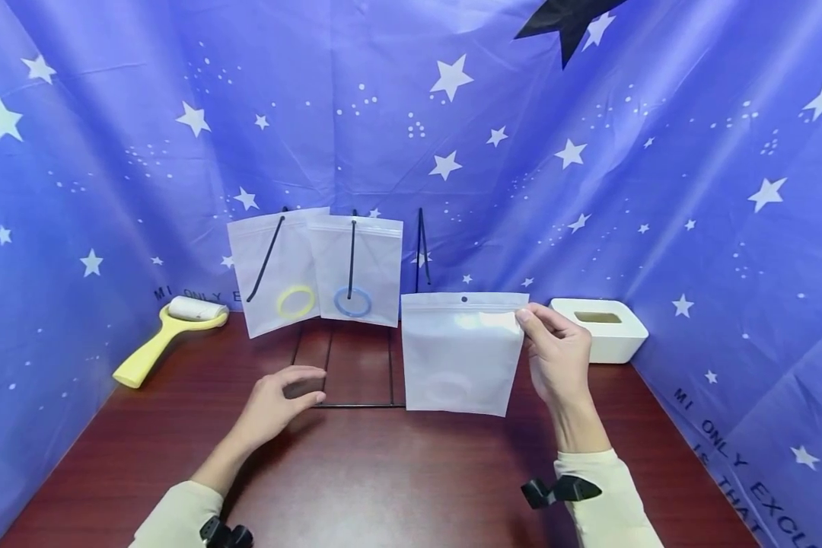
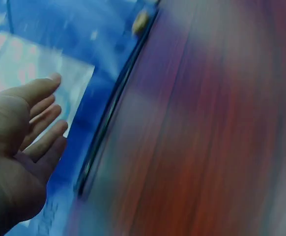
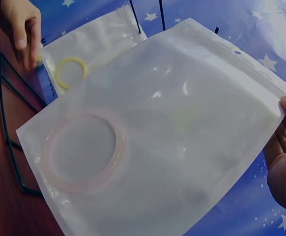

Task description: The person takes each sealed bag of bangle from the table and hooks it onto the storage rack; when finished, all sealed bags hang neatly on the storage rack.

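Observation:
My right hand [image 1: 558,354] pinches the upper right corner of a white zip-lock bag [image 1: 462,358] between thumb and fingers. A pale pink ring [image 3: 119,152] lies inside that bag, and a small hang hole [image 1: 464,299] is in its top strip. The bag hangs upright in front of the right hook [image 1: 421,236] of a black wire rack [image 1: 363,406]. My left hand [image 1: 277,399] is empty, its fingers relaxed, by the rack's base. On the other two hooks hang a bag with a yellow ring [image 1: 281,304] and a bag with a blue ring [image 1: 367,304].
A yellow-handled lint roller [image 1: 151,354] lies at the back left of the wooden table [image 1: 383,479]. At the back right stands a white tissue box [image 1: 623,335]. Blue star-printed cloth [image 1: 356,137] surrounds the table at the back and sides.

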A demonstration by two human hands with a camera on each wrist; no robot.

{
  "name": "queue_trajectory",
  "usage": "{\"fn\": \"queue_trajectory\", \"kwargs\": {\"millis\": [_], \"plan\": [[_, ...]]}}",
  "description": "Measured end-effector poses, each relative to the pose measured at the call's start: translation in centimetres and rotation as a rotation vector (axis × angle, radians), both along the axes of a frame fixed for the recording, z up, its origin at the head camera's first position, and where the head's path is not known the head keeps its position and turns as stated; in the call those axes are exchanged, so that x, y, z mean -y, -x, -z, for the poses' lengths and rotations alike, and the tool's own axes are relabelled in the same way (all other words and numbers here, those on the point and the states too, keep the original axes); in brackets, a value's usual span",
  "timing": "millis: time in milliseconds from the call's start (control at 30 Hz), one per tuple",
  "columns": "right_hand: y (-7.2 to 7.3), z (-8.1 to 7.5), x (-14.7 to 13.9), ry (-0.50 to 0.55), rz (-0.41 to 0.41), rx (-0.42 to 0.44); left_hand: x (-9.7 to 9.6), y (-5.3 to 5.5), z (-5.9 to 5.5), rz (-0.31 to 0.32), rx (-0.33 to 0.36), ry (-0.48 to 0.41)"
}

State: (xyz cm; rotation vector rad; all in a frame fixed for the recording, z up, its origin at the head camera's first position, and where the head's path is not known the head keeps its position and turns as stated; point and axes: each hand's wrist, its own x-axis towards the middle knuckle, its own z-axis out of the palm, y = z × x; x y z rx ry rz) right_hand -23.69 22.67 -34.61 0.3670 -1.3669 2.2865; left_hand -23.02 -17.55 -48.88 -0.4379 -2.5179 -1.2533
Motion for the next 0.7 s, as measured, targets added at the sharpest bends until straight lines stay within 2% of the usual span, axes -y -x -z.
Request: {"fn": "queue_trajectory", "kwargs": {"millis": [167, 367, 433, 533, 633, 700], "plan": [[-0.6, -0.4, 0.9, 0.029, -0.041, -0.041, -4.0, -1.1, -0.8, 0.143, 0.054, -0.147], [-0.9, -0.7, 1.7, 0.054, -0.057, -0.079, -8.0, -1.7, -1.2, 0.218, 0.184, -0.278], [-1.0, -0.8, 1.9, 0.06, -0.056, -0.078, -9.0, -1.7, -1.2, 0.228, 0.218, -0.305], [-1.0, -0.9, 2.2, 0.062, -0.047, -0.065, -9.9, -1.8, -1.3, 0.203, 0.219, -0.294], [-1.0, -0.9, 2.5, 0.057, -0.044, -0.053, -10.2, -2.0, -1.2, 0.182, 0.22, -0.268], [-1.0, -1.0, 2.7, 0.05, -0.045, -0.049, -10.1, -2.2, -1.2, 0.192, 0.23, -0.266]]}}
